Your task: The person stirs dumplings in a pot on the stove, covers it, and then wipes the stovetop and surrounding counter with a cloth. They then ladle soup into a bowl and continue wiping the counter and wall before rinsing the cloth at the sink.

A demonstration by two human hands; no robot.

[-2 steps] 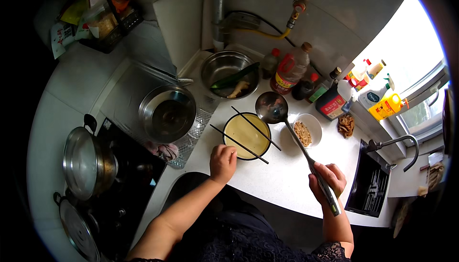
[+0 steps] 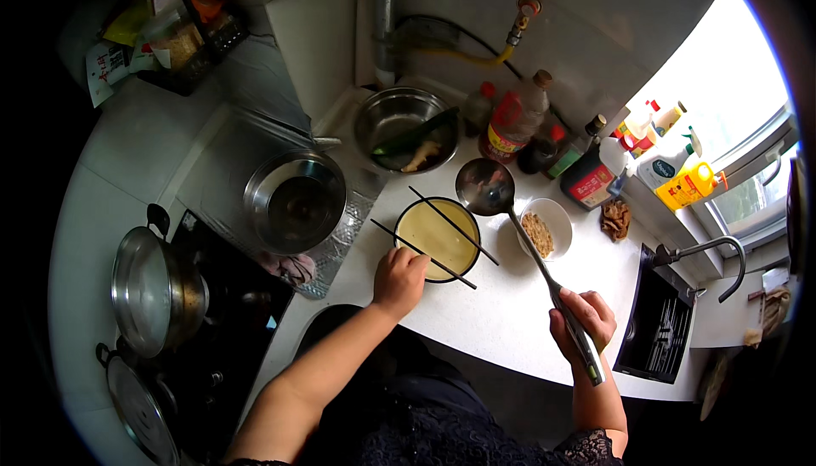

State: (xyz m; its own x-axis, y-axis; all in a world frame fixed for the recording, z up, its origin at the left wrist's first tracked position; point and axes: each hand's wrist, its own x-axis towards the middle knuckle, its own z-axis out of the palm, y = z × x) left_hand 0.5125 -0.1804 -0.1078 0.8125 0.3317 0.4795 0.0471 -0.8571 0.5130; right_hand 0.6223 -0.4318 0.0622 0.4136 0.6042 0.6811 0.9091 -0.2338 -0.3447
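Note:
My right hand [image 2: 586,321] is wrapped around the handle of a long metal ladle [image 2: 484,187]. The ladle's bowl hangs above the counter, between a bowl of pale yellow liquid [image 2: 435,232] and a small white bowl with brown crumbly bits [image 2: 537,235]. Two dark chopsticks [image 2: 452,230] lie slantwise across the dark rim of the yellow-filled bowl. At that bowl's near-left rim, my left hand [image 2: 399,282] is closed with fingers curled, right against the nearer chopstick; what its fingertips grip, if anything, is hidden.
Behind stands a steel basin [image 2: 365,126] with a cucumber and a ginger-like root. Another steel basin [image 2: 296,202] sits left, beyond which a pot [image 2: 140,296] rests by the stove. Bottles [image 2: 514,122] crowd the back right. A black sink [image 2: 659,330] lies at right.
My left hand has shifted slightly up and to the right, closer to the nearer chopstick. The ladle and my right hand hold almost the same place.

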